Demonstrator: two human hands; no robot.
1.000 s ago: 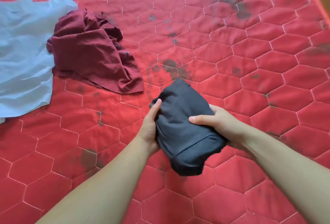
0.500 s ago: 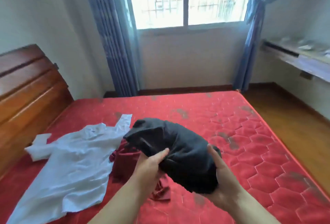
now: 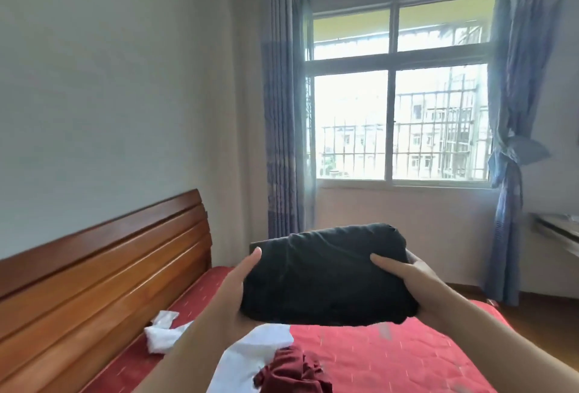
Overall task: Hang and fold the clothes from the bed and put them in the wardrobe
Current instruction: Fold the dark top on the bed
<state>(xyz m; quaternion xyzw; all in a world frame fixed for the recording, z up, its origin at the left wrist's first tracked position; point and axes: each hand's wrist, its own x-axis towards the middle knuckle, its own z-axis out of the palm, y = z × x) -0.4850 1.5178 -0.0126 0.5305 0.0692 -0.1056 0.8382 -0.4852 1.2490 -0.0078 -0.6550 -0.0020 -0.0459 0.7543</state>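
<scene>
Got my left hand (image 3: 233,291) and right hand (image 3: 407,276) gripping the folded black garment (image 3: 326,273) by its side edges, lifted above the bed (image 3: 391,358).

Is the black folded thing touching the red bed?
Apart. The head view shows the black folded garment held up in both hands, above the red bed.

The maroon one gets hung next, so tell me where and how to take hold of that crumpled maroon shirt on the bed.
The maroon shirt lies bunched on the red mattress, partly over the white shirt. Come down from above and pinch its raised folds near the top of the heap; no collar shows, so lift, then shake it out.
</scene>
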